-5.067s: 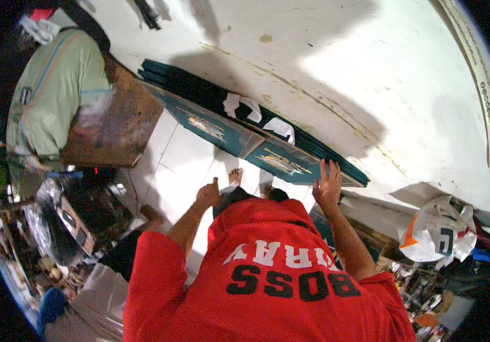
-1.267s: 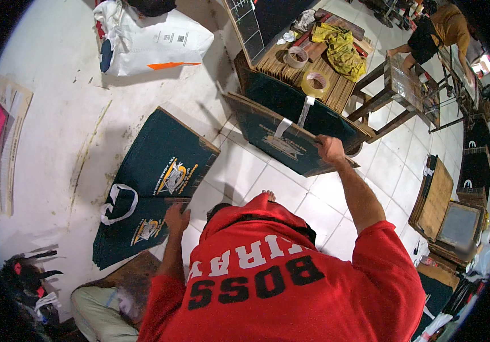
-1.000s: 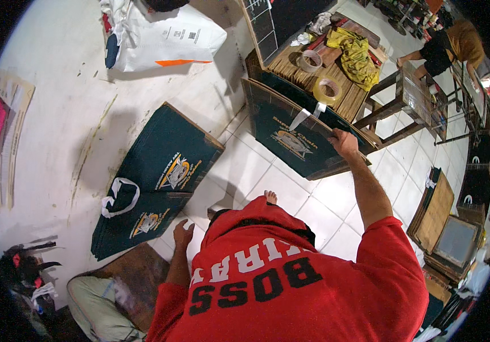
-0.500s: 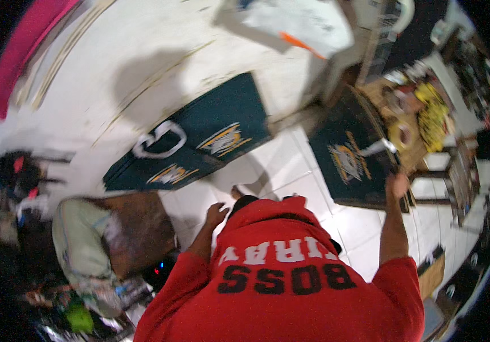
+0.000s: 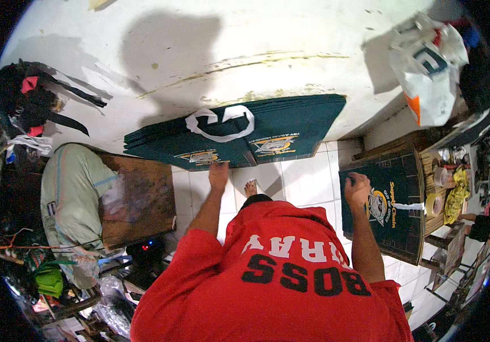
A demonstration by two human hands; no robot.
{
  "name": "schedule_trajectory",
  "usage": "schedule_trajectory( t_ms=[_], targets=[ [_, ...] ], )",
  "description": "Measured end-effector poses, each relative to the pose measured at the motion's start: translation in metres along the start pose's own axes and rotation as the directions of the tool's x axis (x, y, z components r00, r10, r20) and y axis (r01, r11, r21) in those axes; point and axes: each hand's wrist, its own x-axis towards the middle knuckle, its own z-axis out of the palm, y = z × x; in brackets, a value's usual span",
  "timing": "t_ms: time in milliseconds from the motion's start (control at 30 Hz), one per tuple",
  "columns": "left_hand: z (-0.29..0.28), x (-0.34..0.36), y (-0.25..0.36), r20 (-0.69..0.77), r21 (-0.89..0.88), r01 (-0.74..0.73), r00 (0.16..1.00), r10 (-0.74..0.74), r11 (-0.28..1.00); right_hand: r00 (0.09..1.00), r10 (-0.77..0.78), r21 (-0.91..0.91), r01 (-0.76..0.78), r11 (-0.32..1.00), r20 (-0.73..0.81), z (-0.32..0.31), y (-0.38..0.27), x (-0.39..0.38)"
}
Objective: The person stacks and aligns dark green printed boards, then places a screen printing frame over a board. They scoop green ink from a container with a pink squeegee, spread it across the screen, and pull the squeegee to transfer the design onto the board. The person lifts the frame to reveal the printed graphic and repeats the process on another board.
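Several dark green printed panels (image 5: 296,117) lean in a stack against the white wall, a white curved strap (image 5: 220,138) lying across their front. My left hand (image 5: 218,176) reaches to the lower edge of this stack, fingers outstretched; whether they press on it is hard to see. Over the left side of a second dark green printed panel stack (image 5: 390,242), my right hand (image 5: 360,192) is closed, with a small dark thing in the fingers that I cannot make out. A white strip (image 5: 409,206) lies on that right-hand stack.
A brown board (image 5: 142,199) and a stuffed pale sack (image 5: 71,188) are at left. Black straps (image 5: 65,88) hang on the wall. A white plastic bag (image 5: 430,68) hangs at upper right. Yellow tape (image 5: 434,204) and yellow material (image 5: 458,196) lie beyond the right stack.
My view has swung and steadied. My right hand has left the far edge of the right stack and moved leftward. My left hand has come up to the leaning panels.
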Motion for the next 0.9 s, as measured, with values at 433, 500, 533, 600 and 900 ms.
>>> schedule_trajectory(
  t_ms=[433, 500, 533, 600, 900],
  targets=[
    [-0.036, 0.140, 0.017, -0.331, -0.476, -0.115, 0.942, -0.057, 0.872, 0.938, -0.217, 0.004, 0.225, 0.974, 0.272, 0.070, -0.171, 0.152],
    [-0.037, 0.133, 0.004, -0.302, -0.596, -0.120, 0.950, -0.083, 0.794, 0.897, -0.287, 0.001, 0.304, 0.953, 0.337, 0.071, -0.173, 0.170],
    [-0.034, 0.122, 0.000, -0.198, -0.961, -0.123, 0.932, -0.304, 0.248, 0.872, -0.333, -0.018, 0.364, 0.931, 0.359, 0.073, -0.173, 0.178],
    [-0.053, 0.102, -0.017, -0.102, -0.989, -0.038, 0.871, -0.480, 0.143, 0.806, -0.410, 0.017, 0.446, 0.895, 0.428, 0.076, -0.171, 0.191],
    [-0.017, 0.100, 0.070, -0.283, -0.798, 0.017, 0.872, -0.400, 0.603, 0.666, -0.648, 0.071, 0.675, 0.734, 0.370, 0.070, -0.158, 0.224]
  ],
)
